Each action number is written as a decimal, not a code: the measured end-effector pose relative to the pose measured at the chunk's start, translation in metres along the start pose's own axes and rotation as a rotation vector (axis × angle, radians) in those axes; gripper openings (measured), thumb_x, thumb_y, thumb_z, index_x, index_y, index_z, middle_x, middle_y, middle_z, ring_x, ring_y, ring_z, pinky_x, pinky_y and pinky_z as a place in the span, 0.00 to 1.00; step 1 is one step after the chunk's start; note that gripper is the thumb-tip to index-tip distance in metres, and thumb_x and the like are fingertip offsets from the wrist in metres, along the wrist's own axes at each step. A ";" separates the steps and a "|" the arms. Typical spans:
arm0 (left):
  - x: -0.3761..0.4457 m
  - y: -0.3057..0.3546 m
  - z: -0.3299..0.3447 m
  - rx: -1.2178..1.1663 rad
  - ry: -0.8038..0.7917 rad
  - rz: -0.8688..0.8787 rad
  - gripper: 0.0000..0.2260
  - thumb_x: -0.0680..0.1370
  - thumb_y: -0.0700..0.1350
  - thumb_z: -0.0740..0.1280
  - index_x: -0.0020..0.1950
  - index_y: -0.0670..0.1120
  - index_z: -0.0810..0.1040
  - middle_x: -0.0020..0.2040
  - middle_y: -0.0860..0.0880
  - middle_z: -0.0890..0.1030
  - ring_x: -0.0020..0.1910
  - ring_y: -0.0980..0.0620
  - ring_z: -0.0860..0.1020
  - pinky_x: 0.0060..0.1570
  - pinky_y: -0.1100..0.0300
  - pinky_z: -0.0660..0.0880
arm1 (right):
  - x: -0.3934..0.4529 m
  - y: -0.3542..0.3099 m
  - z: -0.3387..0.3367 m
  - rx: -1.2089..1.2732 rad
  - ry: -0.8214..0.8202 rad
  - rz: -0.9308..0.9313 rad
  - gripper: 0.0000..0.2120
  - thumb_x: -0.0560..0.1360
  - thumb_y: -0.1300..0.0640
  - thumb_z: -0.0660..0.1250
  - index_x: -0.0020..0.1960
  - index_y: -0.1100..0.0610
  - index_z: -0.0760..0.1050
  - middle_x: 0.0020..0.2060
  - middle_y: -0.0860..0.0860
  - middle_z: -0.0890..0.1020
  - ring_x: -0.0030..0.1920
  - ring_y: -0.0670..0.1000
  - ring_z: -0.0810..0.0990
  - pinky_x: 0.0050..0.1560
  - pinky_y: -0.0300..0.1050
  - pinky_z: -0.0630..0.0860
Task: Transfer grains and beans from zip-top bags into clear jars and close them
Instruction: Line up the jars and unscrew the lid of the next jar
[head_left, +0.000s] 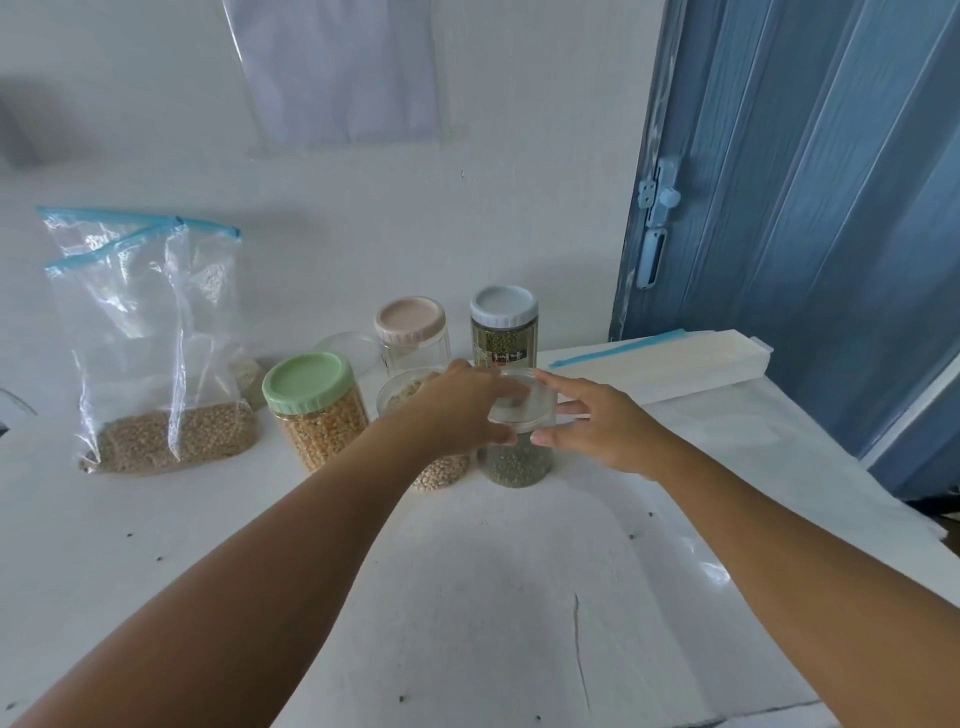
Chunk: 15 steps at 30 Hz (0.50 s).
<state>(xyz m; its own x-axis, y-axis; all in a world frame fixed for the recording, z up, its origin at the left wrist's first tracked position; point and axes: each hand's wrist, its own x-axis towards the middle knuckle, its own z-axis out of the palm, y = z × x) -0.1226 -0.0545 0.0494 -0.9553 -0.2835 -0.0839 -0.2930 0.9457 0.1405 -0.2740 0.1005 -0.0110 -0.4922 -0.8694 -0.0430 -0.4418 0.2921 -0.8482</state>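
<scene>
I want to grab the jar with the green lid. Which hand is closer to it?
Left. The left hand is just right of the green-lidded jar, gripping a clear lid on another jar. The right hand is farther right, beyond that lid.

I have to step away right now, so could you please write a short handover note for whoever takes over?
Left hand: grips the clear lid on the mung bean jar.
Right hand: open, fingers touching the lid's right edge.
Done: green-lid jar of yellow grain, blue-lid jar of green beans, both lidded.
Left: fasten this lid; the pale bean jar behind the left arm is open; the pink-lid jar looks empty; the zip bag at left holds grain. A loose clear lid lies behind.
</scene>
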 end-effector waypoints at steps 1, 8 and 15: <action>0.003 -0.001 0.000 -0.010 0.000 -0.002 0.28 0.79 0.56 0.73 0.78 0.60 0.71 0.79 0.51 0.71 0.73 0.45 0.67 0.70 0.45 0.65 | 0.002 -0.001 -0.001 -0.014 0.001 0.004 0.42 0.72 0.50 0.80 0.80 0.38 0.64 0.74 0.40 0.72 0.66 0.43 0.75 0.65 0.42 0.72; 0.007 -0.004 0.001 0.002 0.003 -0.005 0.29 0.80 0.57 0.72 0.79 0.61 0.69 0.80 0.50 0.69 0.75 0.44 0.66 0.71 0.44 0.63 | 0.009 0.002 0.002 -0.119 0.013 -0.002 0.42 0.74 0.47 0.78 0.81 0.39 0.59 0.78 0.44 0.67 0.72 0.46 0.70 0.70 0.46 0.70; -0.013 -0.022 -0.007 -0.136 0.179 -0.007 0.35 0.77 0.56 0.76 0.80 0.56 0.64 0.76 0.46 0.69 0.76 0.43 0.66 0.76 0.42 0.64 | 0.007 -0.020 0.017 -0.234 0.295 -0.187 0.28 0.78 0.44 0.72 0.76 0.42 0.69 0.69 0.47 0.68 0.73 0.49 0.65 0.75 0.49 0.63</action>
<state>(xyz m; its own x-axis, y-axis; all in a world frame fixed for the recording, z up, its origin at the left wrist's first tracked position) -0.1046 -0.0728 0.0548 -0.9416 -0.3247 0.0892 -0.2903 0.9170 0.2734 -0.2565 0.0816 -0.0034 -0.5658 -0.7748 0.2821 -0.6858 0.2522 -0.6827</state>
